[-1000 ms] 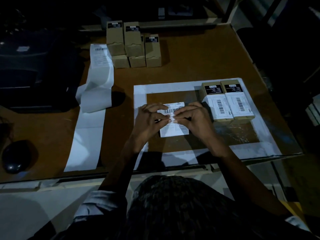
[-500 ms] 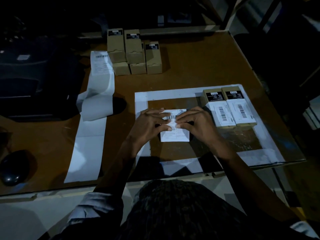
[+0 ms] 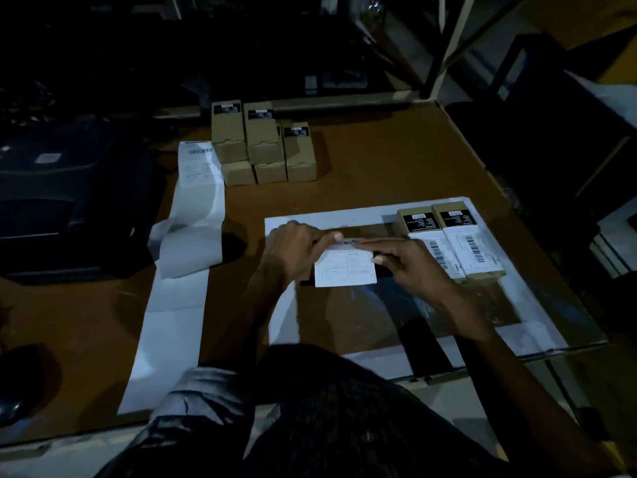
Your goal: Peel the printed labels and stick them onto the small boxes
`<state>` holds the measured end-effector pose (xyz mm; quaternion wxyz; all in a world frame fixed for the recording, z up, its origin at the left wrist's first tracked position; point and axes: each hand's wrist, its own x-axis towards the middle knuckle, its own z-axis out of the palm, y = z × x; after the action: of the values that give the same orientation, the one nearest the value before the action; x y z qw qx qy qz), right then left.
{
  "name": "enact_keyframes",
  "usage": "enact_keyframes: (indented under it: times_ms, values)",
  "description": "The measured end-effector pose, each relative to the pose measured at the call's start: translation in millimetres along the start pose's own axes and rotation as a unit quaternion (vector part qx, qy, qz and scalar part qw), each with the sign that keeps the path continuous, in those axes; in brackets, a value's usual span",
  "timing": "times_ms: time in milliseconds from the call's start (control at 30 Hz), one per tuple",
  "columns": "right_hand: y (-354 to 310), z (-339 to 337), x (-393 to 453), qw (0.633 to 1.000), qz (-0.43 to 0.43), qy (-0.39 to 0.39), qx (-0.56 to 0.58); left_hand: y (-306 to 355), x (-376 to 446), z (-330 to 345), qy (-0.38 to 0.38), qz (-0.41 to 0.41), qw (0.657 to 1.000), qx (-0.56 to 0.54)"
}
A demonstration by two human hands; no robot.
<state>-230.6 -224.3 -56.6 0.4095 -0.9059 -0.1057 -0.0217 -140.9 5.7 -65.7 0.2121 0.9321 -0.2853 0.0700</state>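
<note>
In the middle of the white-bordered mat (image 3: 365, 211) a white printed label (image 3: 344, 269) lies over a small box that it almost fully hides. My left hand (image 3: 296, 251) presses its straight index finger on the label's top left edge. My right hand (image 3: 408, 265) lays its index finger along the top edge, with the thumb at the label's right edge. Two labelled boxes (image 3: 448, 243) lie side by side just right of my right hand. Several plain brown boxes (image 3: 262, 146) with black stickers stand stacked at the back.
A long white label strip (image 3: 186, 236) runs down the left of the table, with a printed label (image 3: 199, 162) at its far end. A dark printer (image 3: 62, 198) sits far left and a mouse (image 3: 10, 403) at the near left. The table edge runs along the right.
Both hands went from pinching the label between them to spreading their fingers along its top edge. The label now lies flatter, and the view has tilted so everything sits lower.
</note>
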Motion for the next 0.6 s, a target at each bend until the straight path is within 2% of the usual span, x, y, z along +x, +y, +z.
enact_keyframes:
  times_ms: [67, 200, 300, 367, 467, 533, 600]
  values:
    - [-1, 1, 2, 0.999, 0.038, 0.018, 0.015, 0, 12, -5, -0.034, -0.02, 0.999, -0.022]
    - [-7, 4, 9, 0.995, 0.084, 0.049, 0.033, -10, 27, -7, -0.055, -0.025, 0.995, -0.076]
    - [-7, 4, 15, 0.993, 0.099, 0.044, 0.048, -12, 34, -10, -0.051, -0.049, 0.982, -0.174]
    - [-6, 4, 16, 0.993, 0.109, 0.03, 0.045, -12, 36, -11, -0.014, -0.053, 0.977, -0.204]
    - [-7, 6, 15, 0.993, 0.112, 0.037, 0.017, -12, 34, -10, 0.061, -0.086, 0.977, -0.186]
    - [-9, 8, 12, 0.993, 0.109, 0.049, 0.001, -9, 29, -9, 0.08, -0.091, 0.982, -0.146]
    - [-10, 9, 11, 0.992, 0.107, 0.057, -0.021, -6, 22, -9, 0.089, -0.063, 0.987, -0.121]
